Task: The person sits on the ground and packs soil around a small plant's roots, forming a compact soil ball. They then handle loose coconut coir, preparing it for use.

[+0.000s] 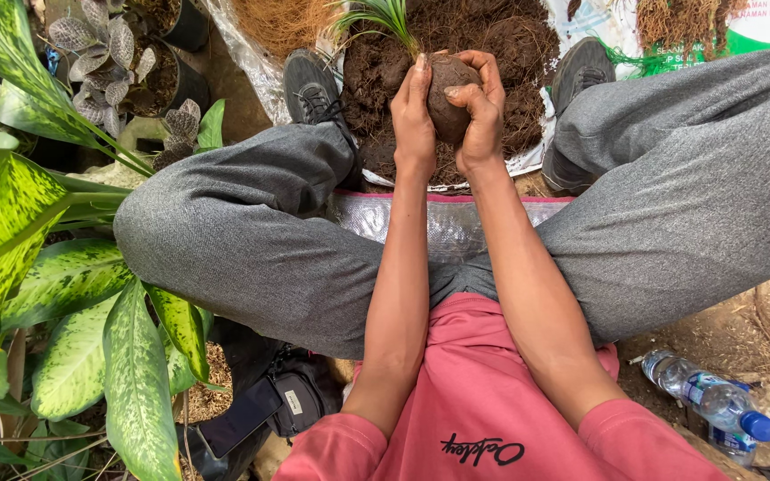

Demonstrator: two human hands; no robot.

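A dark brown ball of soil (448, 96) with a small grass-like green plant (389, 20) sticking out of its top is pressed between both my hands. My left hand (412, 111) cups its left side, fingers upright. My right hand (483, 111) wraps its right side and top. The ball hangs over a heap of loose dark soil (510, 44) spread on a white plastic sheet (528, 160). I sit with legs in grey trousers (251, 249) apart on either side of the heap.
Large spotted green leaves (64, 294) crowd the left side. Black pots with grey-leaved plants (113, 53) stand at the upper left. A plastic water bottle (710, 401) lies at the lower right. A dark bag (291, 401) sits by my left hip. Coconut fibre (282, 22) lies beyond the heap.
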